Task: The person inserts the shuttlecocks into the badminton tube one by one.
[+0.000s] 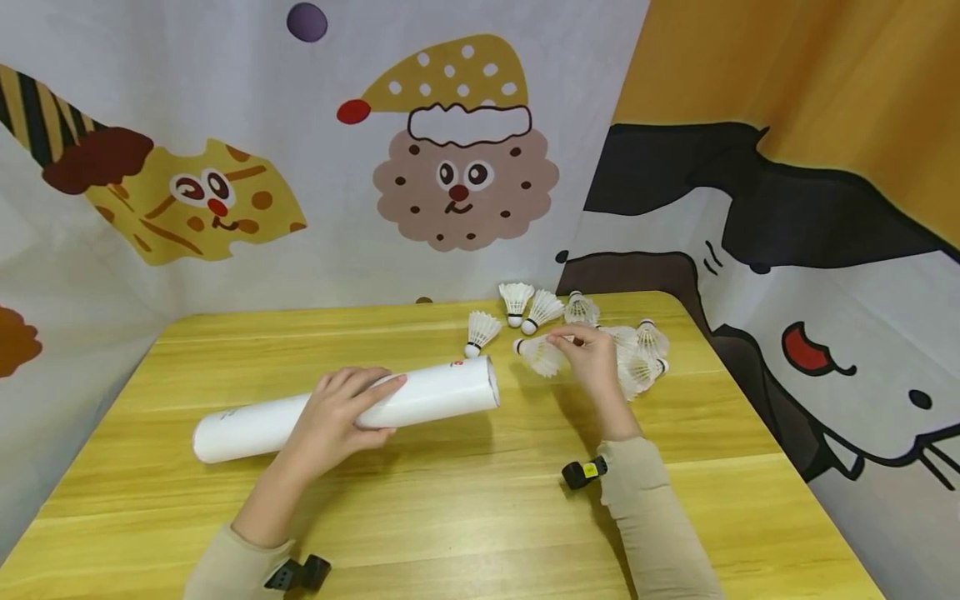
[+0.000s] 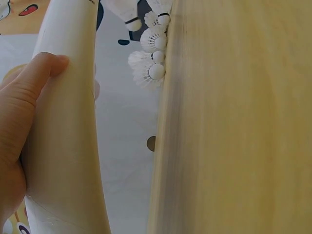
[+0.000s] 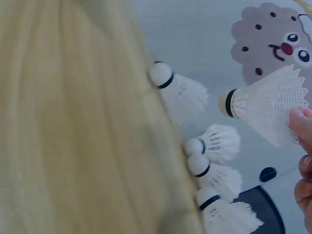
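Note:
My left hand (image 1: 341, 417) grips a long white tube (image 1: 435, 393) around its middle, with the thumb lying along its side in the left wrist view. The tube slants across the table, its right end facing the shuttlecocks. My right hand (image 1: 592, 358) pinches a white shuttlecock (image 3: 268, 105) by the rim of its skirt, between thumb and fingertips. Its cork points left, toward the tube's end, in the head view. One shuttlecock (image 1: 482, 332) stands on its cork just behind the tube's right end.
Two shuttlecocks (image 1: 516, 302) stand near the table's back edge, with another (image 1: 581, 308) beside them. Several more shuttlecocks (image 1: 639, 367) lie in a cluster right of my right hand. A curtain (image 1: 337, 275) printed with cartoon figures hangs behind the wooden table (image 1: 465, 517).

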Demonstrator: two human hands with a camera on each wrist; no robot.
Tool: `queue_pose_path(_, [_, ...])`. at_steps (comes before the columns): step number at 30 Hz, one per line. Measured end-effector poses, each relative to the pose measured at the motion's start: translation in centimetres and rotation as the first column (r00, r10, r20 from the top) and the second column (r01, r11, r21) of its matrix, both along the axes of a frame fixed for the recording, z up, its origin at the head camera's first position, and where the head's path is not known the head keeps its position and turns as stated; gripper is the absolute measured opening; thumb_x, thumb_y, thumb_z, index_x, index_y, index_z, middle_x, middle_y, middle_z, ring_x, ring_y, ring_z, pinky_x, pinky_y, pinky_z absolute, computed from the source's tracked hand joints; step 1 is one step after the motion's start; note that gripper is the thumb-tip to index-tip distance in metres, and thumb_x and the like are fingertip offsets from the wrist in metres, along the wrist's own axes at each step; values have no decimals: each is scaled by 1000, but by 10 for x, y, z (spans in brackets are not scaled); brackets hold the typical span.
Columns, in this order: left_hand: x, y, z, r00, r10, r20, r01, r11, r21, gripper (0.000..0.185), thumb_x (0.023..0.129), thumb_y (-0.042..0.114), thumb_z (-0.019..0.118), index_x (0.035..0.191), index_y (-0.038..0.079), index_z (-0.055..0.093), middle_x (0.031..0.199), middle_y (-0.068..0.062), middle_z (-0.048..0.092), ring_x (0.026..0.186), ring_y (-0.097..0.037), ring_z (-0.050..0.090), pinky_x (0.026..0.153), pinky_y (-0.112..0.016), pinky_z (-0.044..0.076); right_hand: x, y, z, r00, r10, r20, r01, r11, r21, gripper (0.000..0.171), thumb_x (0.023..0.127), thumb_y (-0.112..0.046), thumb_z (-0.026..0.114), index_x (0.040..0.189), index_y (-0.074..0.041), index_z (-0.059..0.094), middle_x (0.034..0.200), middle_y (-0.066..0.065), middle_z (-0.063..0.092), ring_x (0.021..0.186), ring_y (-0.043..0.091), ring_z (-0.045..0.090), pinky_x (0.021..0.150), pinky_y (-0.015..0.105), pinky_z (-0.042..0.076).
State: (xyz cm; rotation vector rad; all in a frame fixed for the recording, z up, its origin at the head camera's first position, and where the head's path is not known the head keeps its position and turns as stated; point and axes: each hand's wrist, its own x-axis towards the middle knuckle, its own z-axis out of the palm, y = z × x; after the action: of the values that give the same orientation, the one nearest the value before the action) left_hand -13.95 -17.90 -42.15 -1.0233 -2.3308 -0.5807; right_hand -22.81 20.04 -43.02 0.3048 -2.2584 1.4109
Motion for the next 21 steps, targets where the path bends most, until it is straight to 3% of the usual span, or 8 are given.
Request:
queue_pose_path(5, [-1,0,0,1000,-3,-20,3,1000,6,62,92,60,45,137,19,55,125,-8,58,107,-30,53,81,-53,41,6,0,13,1000,16,7,-16,999,-52,9,81,-9,75,87,-2,77,87,9,70,64,16,47,56,22,38])
queue_pose_path(10, [-1,0,0,1000,-5,-30,5,1000,4,62,92,60,44,137,19,55,125,-8,58,106,-31,53,81,-53,41,13,-2,24,999,55,3,-54,991,-124,7,81,-2,74,86,1,76,87,15,70,59,14,43,50,21,34])
queue_pose_path(17, [1,-2,2,1000,12,26,-11,1000,-19,63,91,61,45,138,20,54,127,-7,57,109,-28,52,86,-51,40,39,-18,60,993,115,-17,-116,977,-179,3,80,9,71,83,10,72,80,11,69,63,9,50,57,19,41])
queue_pose_path(21, [1,-2,2,1000,11,18,-10,1000,-14,63,91,62,45,138,20,54,126,-8,57,109,-29,52,85,-51,40,41,-22,63,987,157,-39,-162,959,-232,4,78,13,70,82,14,70,78,3,70,67,7,54,60,18,44])
